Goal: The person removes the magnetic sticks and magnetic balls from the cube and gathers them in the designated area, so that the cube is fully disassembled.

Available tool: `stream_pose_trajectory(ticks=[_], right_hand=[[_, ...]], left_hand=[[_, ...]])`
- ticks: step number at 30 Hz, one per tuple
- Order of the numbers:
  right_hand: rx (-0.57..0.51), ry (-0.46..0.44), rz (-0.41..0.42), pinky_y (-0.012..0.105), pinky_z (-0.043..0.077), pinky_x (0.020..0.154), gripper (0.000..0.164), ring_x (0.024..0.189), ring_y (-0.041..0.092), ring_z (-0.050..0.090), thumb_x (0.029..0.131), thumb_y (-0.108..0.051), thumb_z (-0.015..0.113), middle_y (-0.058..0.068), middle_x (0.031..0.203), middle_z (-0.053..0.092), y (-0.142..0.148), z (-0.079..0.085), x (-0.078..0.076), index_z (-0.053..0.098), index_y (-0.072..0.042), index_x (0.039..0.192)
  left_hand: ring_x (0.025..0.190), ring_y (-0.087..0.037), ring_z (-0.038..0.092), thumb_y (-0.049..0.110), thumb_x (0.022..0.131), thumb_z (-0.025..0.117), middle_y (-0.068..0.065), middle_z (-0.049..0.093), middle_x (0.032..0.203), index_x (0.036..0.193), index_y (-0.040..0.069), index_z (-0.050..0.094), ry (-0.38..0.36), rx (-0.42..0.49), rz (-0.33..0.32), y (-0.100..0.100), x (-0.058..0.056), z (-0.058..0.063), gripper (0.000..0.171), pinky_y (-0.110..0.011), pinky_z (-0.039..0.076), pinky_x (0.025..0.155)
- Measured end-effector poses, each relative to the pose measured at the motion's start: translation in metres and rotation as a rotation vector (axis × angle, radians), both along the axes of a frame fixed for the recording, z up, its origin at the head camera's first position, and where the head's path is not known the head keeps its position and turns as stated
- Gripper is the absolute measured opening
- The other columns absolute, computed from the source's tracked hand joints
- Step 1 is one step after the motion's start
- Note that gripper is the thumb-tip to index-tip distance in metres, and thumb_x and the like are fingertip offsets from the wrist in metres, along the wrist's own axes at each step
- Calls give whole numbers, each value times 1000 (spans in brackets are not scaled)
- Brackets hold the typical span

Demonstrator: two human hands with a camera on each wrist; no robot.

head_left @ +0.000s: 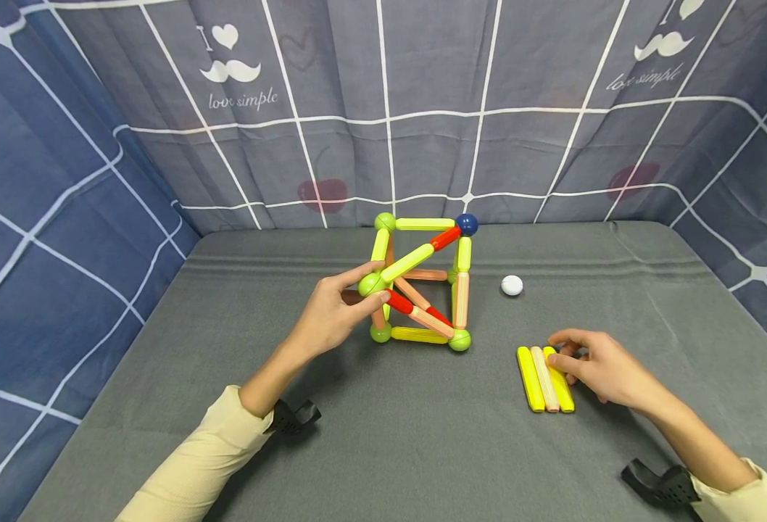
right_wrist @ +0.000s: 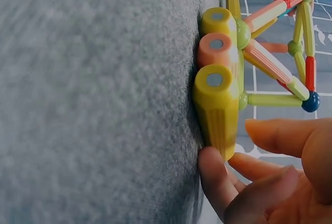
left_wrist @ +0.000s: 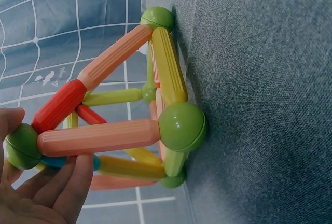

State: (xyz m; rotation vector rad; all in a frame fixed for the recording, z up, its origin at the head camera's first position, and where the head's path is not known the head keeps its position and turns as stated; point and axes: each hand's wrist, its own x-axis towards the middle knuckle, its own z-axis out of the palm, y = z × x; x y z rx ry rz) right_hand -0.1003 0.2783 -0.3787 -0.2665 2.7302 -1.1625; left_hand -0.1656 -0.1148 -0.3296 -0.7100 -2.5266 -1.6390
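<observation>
A cube-like frame of magnetic rods (head_left: 425, 225) and balls stands in the middle of the table. Its front upper left green ball (head_left: 372, 285) is pinched between the thumb and fingers of my left hand (head_left: 331, 312). In the left wrist view, some of these fingertips lie along an orange rod (left_wrist: 98, 137) joined to that ball. On the right lie two yellow rods with an orange rod (head_left: 544, 378) between them. Over the rightmost yellow rod (right_wrist: 218, 110) is my right hand (head_left: 608, 370). Its fingertips touch the rod's far end, while the thumb stands apart.
A white ball (head_left: 512, 286) rests right of the frame, farther back than the loose rods. Grey cloth covers the table (head_left: 409, 435). A patterned blue-grey curtain (head_left: 436, 152) hangs behind and at both sides.
</observation>
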Motion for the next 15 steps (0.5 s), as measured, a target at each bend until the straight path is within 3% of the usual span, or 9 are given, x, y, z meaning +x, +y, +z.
stream_pose_trajectory(ticks=[8,15], right_hand=[[-27,-30,4,34,43,35,36,53,18,54,96,-19,66,9,87,60,2,2,2,59,4,122],[-14,77,9,32,45,40,33,61,19,58,98,-15,63,13,97,63,-5,19,-2,59,3,124]], left_hand=[[79,-25,71,18,92,72,-7,71,100,137,10,60,7,0,0,-1,-1,-1,47,-26,39,48],[80,-25,71,17,92,71,-8,71,100,137,6,59,17,9,-7,-1,-1,-2,47,-27,43,51]])
